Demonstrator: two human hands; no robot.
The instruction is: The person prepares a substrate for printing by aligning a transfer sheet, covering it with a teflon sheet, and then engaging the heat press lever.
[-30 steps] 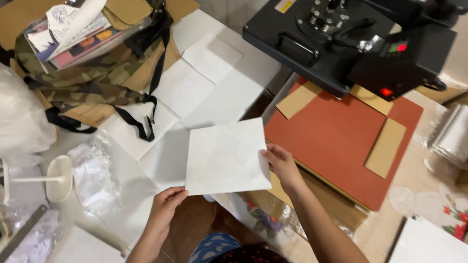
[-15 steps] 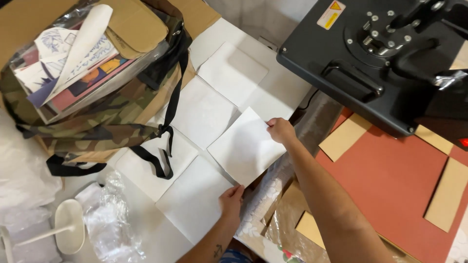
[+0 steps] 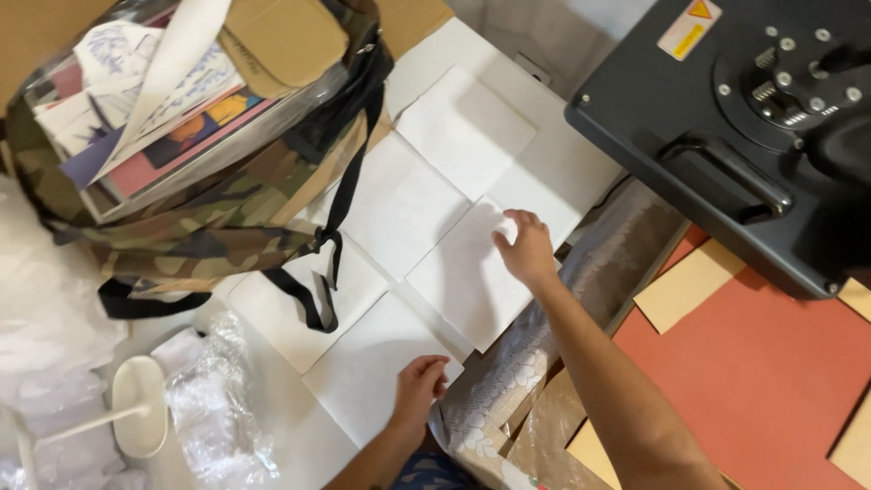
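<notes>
Item: white square sheet (image 3: pixel 467 277), lying flat under the right hand (image 3: pixel 526 251), whose fingers are spread and pressing its upper corner; left hand (image 3: pixel 419 388) loosely curled, fingertips on the near edge of a second white sheet (image 3: pixel 376 372) just below the first. Surroundings: more white sheets on the tabletop (image 3: pixel 562 168) beyond the right hand, camouflage bag (image 3: pixel 195 213) left of both hands, black heat press (image 3: pixel 744 136) right. Handling judgement: sheets look thin; keeping palms flat and aligning edges with neighbours would avoid creasing

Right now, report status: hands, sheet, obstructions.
Right hand flat on white paper sheet, open. Left hand open, touching neighbouring white sheet. Camouflage backpack strap overlaps sheets at left; heat press clear to right.
</notes>
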